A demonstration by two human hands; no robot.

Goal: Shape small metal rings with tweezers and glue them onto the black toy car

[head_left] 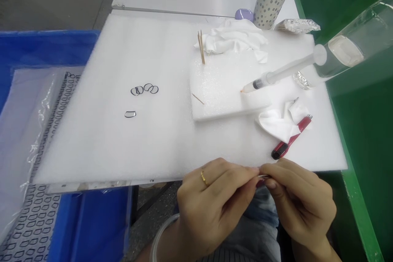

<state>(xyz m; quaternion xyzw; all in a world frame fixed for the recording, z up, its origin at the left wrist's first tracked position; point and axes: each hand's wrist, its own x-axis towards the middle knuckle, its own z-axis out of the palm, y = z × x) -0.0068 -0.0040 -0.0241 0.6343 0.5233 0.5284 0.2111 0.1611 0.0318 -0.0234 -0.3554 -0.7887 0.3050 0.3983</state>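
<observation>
My left hand [215,204] and my right hand [302,200] meet at the front edge of the white foam sheet [153,143]. Both are closed, thumb against fingers, pinching a small thin piece seen edge-on. Its kind is mostly hidden by the fingertips. A red-and-black pen-like tool [302,125] lies just beyond my right hand, partly under a crumpled white tissue [278,126]. On the left of the foam, several thin black-rimmed loops [137,90] lie grouped, with a single black-rimmed loop [130,116] nearer me.
On a raised foam block [215,86] are a syringe [288,66], toothpicks [201,49] and crumpled tissue [233,37]. A clear container [346,51] and dotted cylinder [273,0] stand behind. Left, a blue bin [92,221] sits beside plastic-covered rows of loops [33,221]. A green wall [368,131] borders the right.
</observation>
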